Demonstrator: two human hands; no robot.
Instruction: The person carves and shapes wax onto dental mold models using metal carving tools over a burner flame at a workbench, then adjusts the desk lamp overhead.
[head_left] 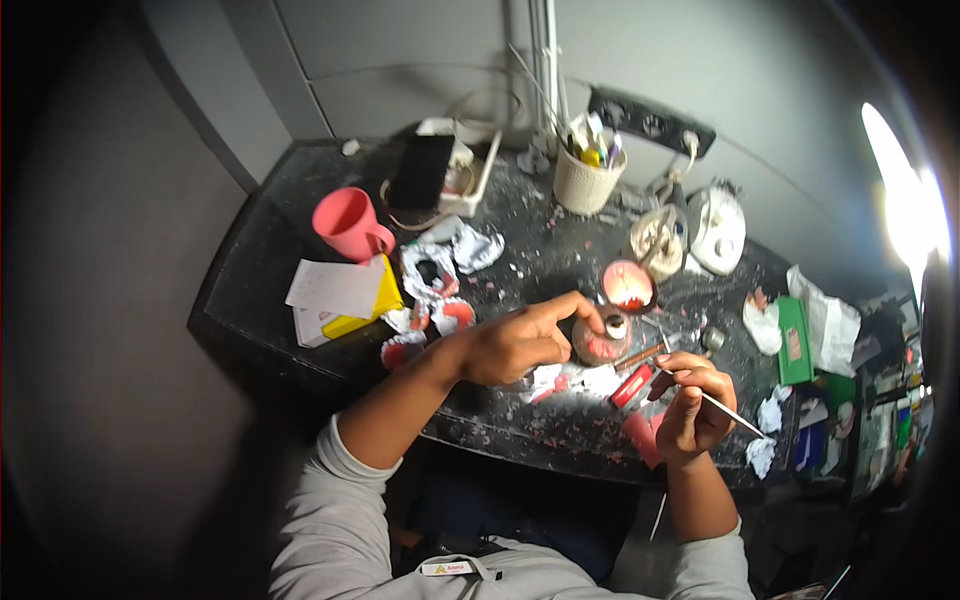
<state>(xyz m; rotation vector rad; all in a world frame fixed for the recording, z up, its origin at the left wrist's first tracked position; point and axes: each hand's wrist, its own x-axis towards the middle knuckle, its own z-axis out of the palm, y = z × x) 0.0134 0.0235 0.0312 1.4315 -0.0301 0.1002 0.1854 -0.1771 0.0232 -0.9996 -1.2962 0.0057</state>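
My left hand [520,340] reaches over the desk with its index finger stretched and curved, thumb apart. That fingertip is beside the metal neck of a round glass burner [600,347] with pinkish contents; whether it touches cannot be told. My right hand [700,405] is closed around a thin metal carving tool [738,417], which slants down to the right. Below the left hand lie white and pink pieces [548,384]. Between the hands are a small red box [631,386] and a brown-handled tool [640,357]. Pink wax sheets [645,437] lie near the front edge.
White dental models with pink wax [455,316] stand left of my left hand. A pink mug [345,222], papers [340,287], a phone [422,172], a pen cup [588,187] and a round pink-wax dish [628,280] stand farther back. A lamp [905,200] glares at right.
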